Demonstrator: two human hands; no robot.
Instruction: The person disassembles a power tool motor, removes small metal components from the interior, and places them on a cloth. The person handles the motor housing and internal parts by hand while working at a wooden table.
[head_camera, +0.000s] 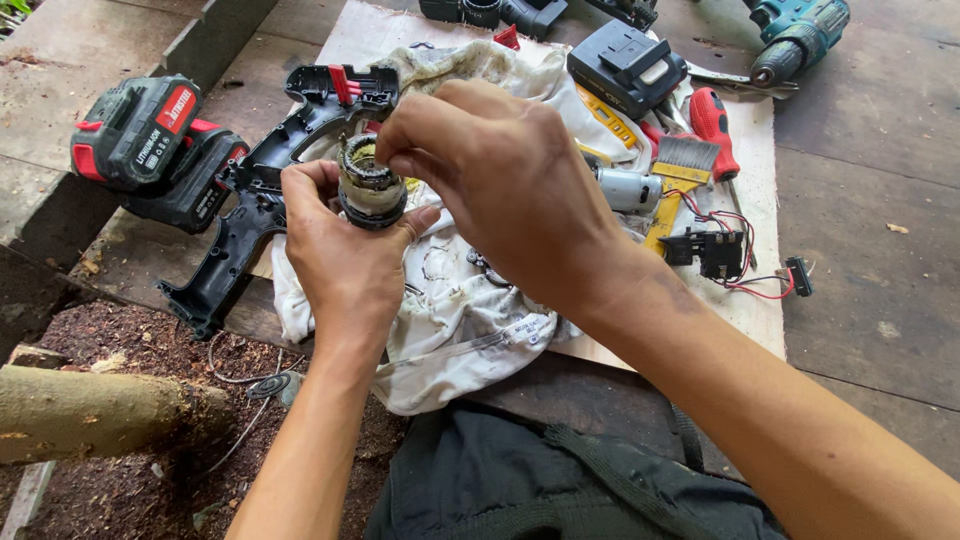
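Head view, looking down on a wooden floor of boards with a pale cardboard sheet (740, 300) laid on it and a stained white cloth (450, 300) spread over the sheet.

Left hand (345, 250): closed around a cylindrical gearbox part (370, 185), fingers wrapped about its lower body, thumb on the near side. The part stands upright in the grip, open end up, held above the cloth near the sheet's left edge.

Right hand (500, 180): fingers curled and pinched together, tips at the open top rim of the gearbox part. Whether they grip something small there cannot be told; the fingertips hide it.

Around the hands:
- Black drill housing half (255, 190) with red trigger piece, lying just left of the left hand, partly on the cloth.
- Two black-and-red battery packs (150, 145) stacked at the floor's left edge, touching the housing.
- Small silver motor (628, 188) on the cloth, right of the right hand.
- Yellow-handled brush (678, 175) and red-handled screwdriver (712, 125) beside it.
- Black switch block with red wires (725, 255) near the sheet's right edge.
- Dark battery pack (625, 65) and teal drill (795, 35) toward the far edge.
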